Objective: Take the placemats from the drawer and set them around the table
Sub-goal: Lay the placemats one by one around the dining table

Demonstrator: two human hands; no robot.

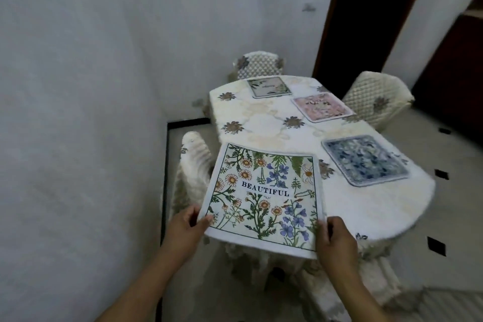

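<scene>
Placemat (pixel 264 198) printed "BEAUTIFUL" among flowers, near corners pinched by left hand (pixel 187 225) and right hand (pixel 335 239), over table (pixel 264 117) edge

The word "BEAUTIFUL" runs in dark capitals across the middle of the floral placemat (pixel 264 198), between the two hands, while the farther mats' lettering blurs beyond reading.

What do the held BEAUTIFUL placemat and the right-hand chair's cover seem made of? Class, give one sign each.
BEAUTIFUL placemat: likely printed cloth, matte; its thick white edge looks napped and it curves slightly. Chair cover: quilted cream fabric, faint sheen; padded diamond stitching.
</scene>
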